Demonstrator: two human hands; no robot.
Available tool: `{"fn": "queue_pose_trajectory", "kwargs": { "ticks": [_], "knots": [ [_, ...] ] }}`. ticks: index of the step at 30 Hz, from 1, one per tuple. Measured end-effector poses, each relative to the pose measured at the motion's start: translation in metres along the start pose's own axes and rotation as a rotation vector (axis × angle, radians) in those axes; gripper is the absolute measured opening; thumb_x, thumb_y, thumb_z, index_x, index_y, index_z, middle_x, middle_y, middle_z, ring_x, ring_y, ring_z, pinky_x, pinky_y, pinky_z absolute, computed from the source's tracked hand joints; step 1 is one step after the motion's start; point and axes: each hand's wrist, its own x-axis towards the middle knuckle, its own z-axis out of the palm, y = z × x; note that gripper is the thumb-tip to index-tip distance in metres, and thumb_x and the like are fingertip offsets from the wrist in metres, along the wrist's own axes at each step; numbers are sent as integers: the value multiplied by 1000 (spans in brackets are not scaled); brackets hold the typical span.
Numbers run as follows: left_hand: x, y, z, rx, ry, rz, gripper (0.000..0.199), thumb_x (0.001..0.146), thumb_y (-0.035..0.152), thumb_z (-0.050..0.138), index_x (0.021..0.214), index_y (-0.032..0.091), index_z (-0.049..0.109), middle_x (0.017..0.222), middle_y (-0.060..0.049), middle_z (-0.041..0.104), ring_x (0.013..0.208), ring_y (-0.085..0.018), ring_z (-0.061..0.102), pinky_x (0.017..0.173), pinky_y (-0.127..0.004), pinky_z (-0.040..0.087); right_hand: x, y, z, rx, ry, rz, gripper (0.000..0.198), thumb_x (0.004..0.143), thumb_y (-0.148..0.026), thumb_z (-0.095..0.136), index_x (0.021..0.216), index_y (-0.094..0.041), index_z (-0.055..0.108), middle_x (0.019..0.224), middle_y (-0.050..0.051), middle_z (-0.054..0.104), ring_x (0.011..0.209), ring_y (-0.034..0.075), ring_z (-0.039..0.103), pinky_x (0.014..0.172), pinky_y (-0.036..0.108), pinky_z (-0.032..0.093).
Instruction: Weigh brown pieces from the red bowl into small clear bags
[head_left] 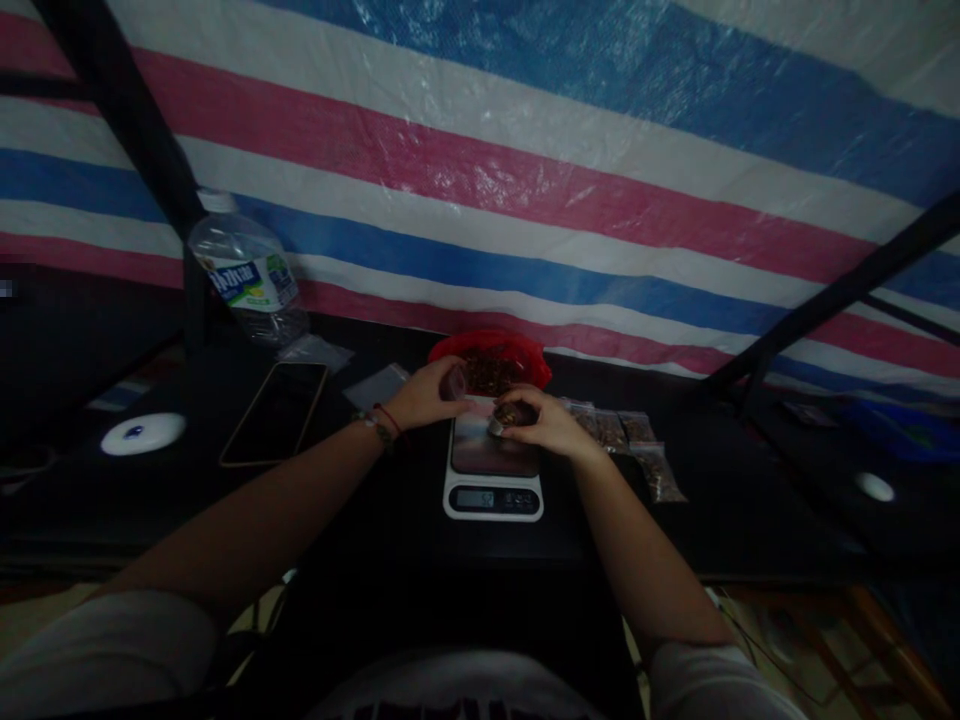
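Note:
My right hand (551, 422) is closed on a small round cup (507, 418) with a pale metallic rim, tilted over the plate of a white kitchen scale (493, 505). Brown dried bits show in the cup. Across from it, my left hand (429, 392) curls around a small translucent round piece (454, 383), too dim to name surely. Just behind both hands stands a red plastic basin (544, 362) holding brown dried pieces. The scale's display is lit with digits.
Several clear bags of brown pieces (658, 472) lie right of the scale. To the left are a phone (277, 413), a white oval device (142, 434), an upright clear bottle (255, 275) and flat plastic bags (375, 387). A striped tarp (480, 170) rises behind the black table.

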Motion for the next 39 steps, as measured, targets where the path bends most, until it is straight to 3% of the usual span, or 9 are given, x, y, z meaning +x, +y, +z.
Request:
{"fn": "queue_pose_trajectory", "kwargs": {
  "ticks": [4,8,14,18,25,32,36,39],
  "knots": [
    [-1,4,1,-28,-24,-8,53,70,44,74,113,18,57,104,-8,68,92,-23,66,82,-37,53,7,3,6,171,131,-4,38,70,-30,76,106,-21,66,110,7,68,100,21,66,91,37,51],
    [-1,6,3,-30,-49,17,50,69,48,75,108,19,59,98,-6,69,87,-22,66,78,-36,53,21,0,9,138,181,-16,46,72,-28,73,117,-21,63,116,9,67,105,22,65,95,38,50],
    [-2,11,2,8,-23,71,47,69,46,75,107,20,62,102,-7,70,92,-24,66,81,-37,51,40,-13,15,-46,155,-84,51,69,-21,76,119,-21,62,116,8,66,105,22,64,93,37,51],
    [-3,13,1,3,-19,50,51,68,50,76,107,20,63,103,-7,70,93,-26,66,81,-38,51,46,-29,15,-119,83,-79,35,71,-21,75,105,-19,65,100,5,69,89,19,66,82,34,54],
    [-3,12,5,-57,2,59,52,68,40,77,113,20,62,111,-7,69,101,-27,66,90,-40,51,55,-50,9,-244,24,-287,36,78,-17,72,113,-24,70,115,7,70,110,22,63,98,40,48],
    [-3,10,7,-150,-30,84,53,70,33,74,120,20,59,116,-8,68,103,-25,66,92,-39,52,51,-46,4,-269,-14,-230,47,78,-18,70,125,-22,63,119,10,66,108,23,62,95,40,49],
    [-4,7,9,-170,-33,38,47,73,35,71,116,20,60,103,-6,71,92,-23,68,85,-38,55,43,-46,-4,-356,-54,-199,48,71,-11,68,118,-19,66,111,10,64,102,22,61,92,38,49],
    [-2,0,8,-254,119,-3,44,78,36,66,117,20,57,102,-7,70,91,-21,67,84,-37,54,34,-41,-5,-268,23,-134,41,70,-8,64,109,-18,65,104,6,65,95,20,62,87,35,50]
  ]
}}
